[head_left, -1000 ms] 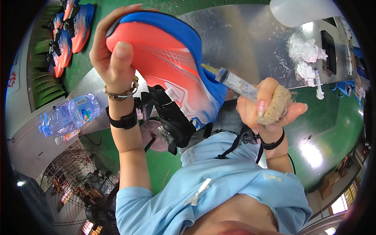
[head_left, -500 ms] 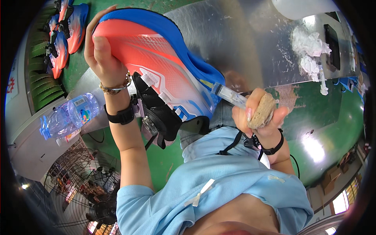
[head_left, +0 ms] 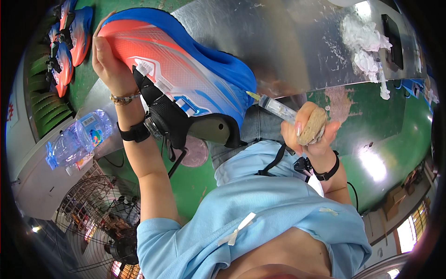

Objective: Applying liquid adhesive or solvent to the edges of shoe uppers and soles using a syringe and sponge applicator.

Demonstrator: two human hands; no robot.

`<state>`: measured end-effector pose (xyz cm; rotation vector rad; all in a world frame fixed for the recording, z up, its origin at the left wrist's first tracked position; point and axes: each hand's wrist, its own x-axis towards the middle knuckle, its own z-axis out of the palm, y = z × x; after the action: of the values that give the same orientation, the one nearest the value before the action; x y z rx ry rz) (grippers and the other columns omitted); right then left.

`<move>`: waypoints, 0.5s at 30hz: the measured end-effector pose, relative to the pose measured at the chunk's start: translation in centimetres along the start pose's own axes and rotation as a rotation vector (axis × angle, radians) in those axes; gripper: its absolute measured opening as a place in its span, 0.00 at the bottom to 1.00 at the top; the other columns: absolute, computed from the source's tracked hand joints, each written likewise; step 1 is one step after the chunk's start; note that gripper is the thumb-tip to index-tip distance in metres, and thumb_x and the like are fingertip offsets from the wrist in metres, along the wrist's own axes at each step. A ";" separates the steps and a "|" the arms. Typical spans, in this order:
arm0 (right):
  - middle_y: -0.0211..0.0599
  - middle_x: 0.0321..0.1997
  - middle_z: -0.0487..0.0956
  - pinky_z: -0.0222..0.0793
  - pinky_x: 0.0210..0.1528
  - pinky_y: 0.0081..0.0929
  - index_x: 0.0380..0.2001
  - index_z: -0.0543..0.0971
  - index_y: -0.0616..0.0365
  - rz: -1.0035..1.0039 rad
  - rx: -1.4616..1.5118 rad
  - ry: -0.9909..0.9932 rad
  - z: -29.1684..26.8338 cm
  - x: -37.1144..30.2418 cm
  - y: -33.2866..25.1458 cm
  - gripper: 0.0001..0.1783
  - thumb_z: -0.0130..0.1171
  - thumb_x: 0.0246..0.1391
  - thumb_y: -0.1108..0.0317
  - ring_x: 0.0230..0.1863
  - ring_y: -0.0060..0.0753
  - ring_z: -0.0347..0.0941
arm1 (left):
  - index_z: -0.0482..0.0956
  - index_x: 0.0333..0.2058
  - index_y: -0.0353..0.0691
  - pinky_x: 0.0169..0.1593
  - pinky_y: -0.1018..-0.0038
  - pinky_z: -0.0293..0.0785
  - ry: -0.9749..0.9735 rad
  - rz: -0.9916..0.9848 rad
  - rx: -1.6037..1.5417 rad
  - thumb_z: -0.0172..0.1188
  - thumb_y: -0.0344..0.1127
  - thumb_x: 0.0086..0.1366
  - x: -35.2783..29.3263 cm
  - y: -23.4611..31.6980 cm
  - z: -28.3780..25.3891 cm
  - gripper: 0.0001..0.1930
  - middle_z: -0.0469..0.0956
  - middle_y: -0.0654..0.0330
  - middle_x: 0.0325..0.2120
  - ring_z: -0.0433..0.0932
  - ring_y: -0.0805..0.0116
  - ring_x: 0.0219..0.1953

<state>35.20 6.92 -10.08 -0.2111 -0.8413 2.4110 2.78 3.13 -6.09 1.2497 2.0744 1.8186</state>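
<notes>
My left hand (head_left: pixel 109 67) is closed round the toe end of a coral, white and blue sports shoe (head_left: pixel 181 74). The shoe is tilted, its blue sole edge up and away from me, its black laces and dark collar toward me. My right hand (head_left: pixel 309 132) is closed on a clear syringe (head_left: pixel 278 109) with a yellow-green needle hub. A rough tan lump (head_left: pixel 313 126) sits in the same grip. The needle end points at the blue heel edge; whether it touches cannot be told.
A metal worktop (head_left: pixel 278 46) lies beyond the shoe, with crumpled white tissue (head_left: pixel 364 32), another syringe and a black phone-like slab (head_left: pixel 393 42). Similar shoes (head_left: pixel 62 65) stand on a green rack at far left. A plastic bottle (head_left: pixel 93 130) and a caged fan (head_left: pixel 100 218) are at left.
The shoe has shifted left and turned, showing more of its heel and collar. My left hand moved left with it. The syringe has moved slightly right, its tip still near the heel.
</notes>
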 end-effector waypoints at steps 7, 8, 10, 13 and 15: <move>0.31 0.10 0.63 0.52 0.10 0.17 0.28 0.66 0.66 -0.017 0.003 0.048 -0.3 -0.2 0.2 0.36 0.38 0.49 0.35 0.07 0.21 0.59 | 0.73 0.34 0.33 0.35 0.81 0.67 0.137 -0.225 -0.198 0.46 0.44 0.63 -0.7 -2.4 -1.1 0.18 0.73 0.62 0.28 0.71 0.77 0.30; 0.31 0.10 0.63 0.52 0.10 0.17 0.28 0.66 0.66 -0.029 0.005 0.071 -0.2 0.0 0.3 0.36 0.37 0.49 0.35 0.07 0.21 0.59 | 0.73 0.33 0.34 0.33 0.81 0.67 0.161 -0.291 -0.229 0.46 0.43 0.63 -1.0 -2.7 -1.2 0.16 0.72 0.63 0.27 0.70 0.78 0.29; 0.31 0.10 0.63 0.52 0.10 0.17 0.28 0.66 0.66 -0.041 -0.063 0.105 0.1 0.4 0.4 0.36 0.37 0.50 0.35 0.08 0.21 0.60 | 0.74 0.30 0.34 0.31 0.82 0.67 0.194 -0.360 -0.288 0.48 0.40 0.63 -1.8 -3.0 -1.4 0.14 0.73 0.64 0.27 0.70 0.79 0.27; 0.29 0.05 0.59 0.43 0.07 0.16 0.28 0.64 0.56 -0.025 -0.239 0.153 0.7 1.3 0.7 0.36 0.29 0.47 0.30 0.05 0.19 0.53 | 0.74 0.31 0.34 0.31 0.83 0.67 0.223 -0.498 -0.290 0.50 0.40 0.62 -3.0 -3.1 -2.2 0.13 0.74 0.64 0.27 0.71 0.79 0.27; 0.29 0.05 0.58 0.42 0.07 0.17 0.29 0.64 0.57 0.013 -0.258 0.311 1.1 1.9 1.0 0.36 0.28 0.49 0.30 0.05 0.20 0.52 | 0.74 0.32 0.33 0.31 0.83 0.68 0.204 -0.516 -0.291 0.51 0.40 0.62 -4.1 -2.7 -3.5 0.13 0.75 0.63 0.27 0.72 0.78 0.27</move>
<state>32.76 6.75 -9.76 -0.6735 -1.0009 2.1969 2.13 -1.99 -9.18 0.4209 1.8905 1.9479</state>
